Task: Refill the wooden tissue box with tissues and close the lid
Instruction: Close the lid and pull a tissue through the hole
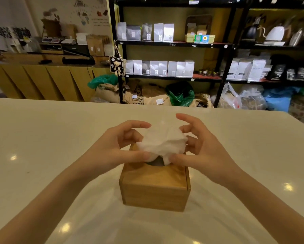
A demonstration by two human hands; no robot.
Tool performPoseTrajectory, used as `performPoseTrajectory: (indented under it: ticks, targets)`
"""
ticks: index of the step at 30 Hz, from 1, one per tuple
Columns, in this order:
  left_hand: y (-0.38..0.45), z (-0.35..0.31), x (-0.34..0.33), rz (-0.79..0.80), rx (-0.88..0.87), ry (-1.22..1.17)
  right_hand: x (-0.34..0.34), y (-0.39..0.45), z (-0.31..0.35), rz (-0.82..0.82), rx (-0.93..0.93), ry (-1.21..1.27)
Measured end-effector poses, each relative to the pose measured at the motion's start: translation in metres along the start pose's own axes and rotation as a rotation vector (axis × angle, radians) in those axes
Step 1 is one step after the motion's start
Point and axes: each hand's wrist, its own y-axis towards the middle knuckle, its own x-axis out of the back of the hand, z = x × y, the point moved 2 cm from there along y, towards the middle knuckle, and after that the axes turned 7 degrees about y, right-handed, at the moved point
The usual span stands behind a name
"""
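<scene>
- The wooden tissue box (154, 187) sits on the white table (42, 138), near its middle and straight ahead of the person, one corner turned slightly toward the camera.
- Its lid (156, 176) lies flat on top of the box, and a dark oval opening shows at the lid's far part.
- A bunched white tissue (162, 143) stands up out of that opening, puffed wide above the lid and narrowing where it goes into the slot.
- The left hand (119, 147) is at the tissue's left side, its thumb pressed against the lower edge of the paper and its fingers curved over the top left of the bunch.
- The right hand (200, 147) is at the tissue's right side, thumb meeting the tissue low near the slot, fingers curled around the right of the bunch with the forefinger lifted above it.
- The two hands are close together, one on each flank of the tissue, both forearms reaching in from the near edge.
- Beyond the table stands a black shelf unit (225, 46) carrying rows of pale pouches (159, 67).
- Sacks and a green plastic bag (181, 95) lie on the floor under the shelves.
- A wooden counter (42, 80) runs along the left.
</scene>
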Motion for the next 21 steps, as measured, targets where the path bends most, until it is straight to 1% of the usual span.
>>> performPoseTrajectory:
  ticks: [3,6,10,12,14,16,17,21]
  targets:
    - [-0.001,0.001,0.005,-0.03,0.018,-0.165,0.004,-0.001,-0.001,0.012,-0.081,0.134]
    - [-0.001,0.003,0.005,-0.087,0.012,-0.226,0.007,0.0,-0.003,-0.038,-0.108,0.264]
    - [-0.001,0.006,0.006,-0.213,-0.006,-0.268,0.011,-0.001,-0.006,-0.147,-0.096,0.285]
    - [-0.002,0.007,0.005,-0.258,-0.016,-0.283,0.013,-0.002,-0.008,-0.181,-0.09,0.277]
    - [-0.004,0.008,0.004,-0.292,-0.03,-0.305,0.014,-0.003,-0.012,-0.196,-0.126,0.31]
    - [-0.004,0.008,0.003,-0.297,-0.032,-0.342,0.013,-0.003,-0.012,-0.182,-0.164,0.357]
    - [-0.003,0.009,0.003,-0.287,-0.026,-0.36,0.014,-0.003,-0.012,-0.174,-0.158,0.337]
    - [0.001,0.011,-0.001,-0.179,0.051,-0.415,0.014,0.0,-0.004,-0.193,-0.05,0.197]
